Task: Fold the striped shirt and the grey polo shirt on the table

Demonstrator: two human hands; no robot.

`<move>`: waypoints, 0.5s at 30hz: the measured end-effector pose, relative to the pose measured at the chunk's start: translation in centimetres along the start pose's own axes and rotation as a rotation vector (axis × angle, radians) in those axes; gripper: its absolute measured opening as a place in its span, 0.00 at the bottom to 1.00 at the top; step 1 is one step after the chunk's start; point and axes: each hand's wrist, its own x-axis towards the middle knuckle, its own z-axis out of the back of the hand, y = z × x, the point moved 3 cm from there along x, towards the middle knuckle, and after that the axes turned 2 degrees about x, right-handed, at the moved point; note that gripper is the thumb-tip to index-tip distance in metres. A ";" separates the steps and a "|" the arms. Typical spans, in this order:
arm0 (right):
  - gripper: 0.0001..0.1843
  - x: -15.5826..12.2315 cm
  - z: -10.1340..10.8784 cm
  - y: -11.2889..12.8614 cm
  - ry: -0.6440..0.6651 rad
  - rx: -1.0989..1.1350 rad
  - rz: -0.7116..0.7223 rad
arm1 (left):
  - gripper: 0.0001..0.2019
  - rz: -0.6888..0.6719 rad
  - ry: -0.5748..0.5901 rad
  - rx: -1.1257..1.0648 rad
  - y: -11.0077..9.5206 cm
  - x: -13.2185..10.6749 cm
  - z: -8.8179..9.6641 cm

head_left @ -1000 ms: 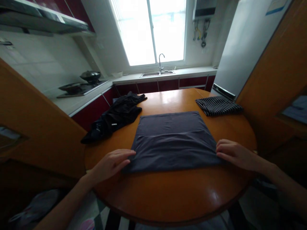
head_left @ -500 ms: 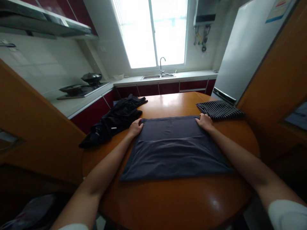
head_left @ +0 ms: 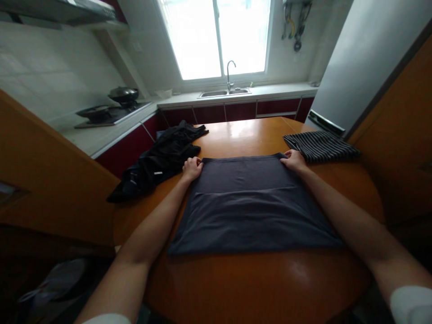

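A dark grey-blue folded garment [head_left: 243, 211] lies flat on the wooden table, roughly rectangular and wider toward me, with a crosswise edge and some wrinkles; its kind is not clear. My left hand [head_left: 193, 168] is closed on its far left corner, thumb and fingers pinching the cloth. At the far right corner, my right hand [head_left: 294, 160] pinches the edge the same way. Just beyond the left hand is a heap of black clothing [head_left: 162, 157] with a small white label. A folded black-and-white striped cloth [head_left: 324, 146] lies right beside my right hand.
The glossy oval wooden table [head_left: 236, 288] fills the middle. Behind it run a white counter with a sink [head_left: 214, 94] and tap [head_left: 230, 74]. Pans [head_left: 123, 94] stand on the stove at left. A fridge [head_left: 367, 67] and wooden door panels flank the table.
My view has tipped downward and come slightly closer. Both hands stay at the garment's far corners, and the right-hand fingers have shifted their grip a little. The garment lies much the same.
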 end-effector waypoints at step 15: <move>0.18 -2.7 2.8 1.2 -0.124 -0.177 0.379 | 0.13 -0.215 -0.020 -0.116 -1.6 -3.3 3.5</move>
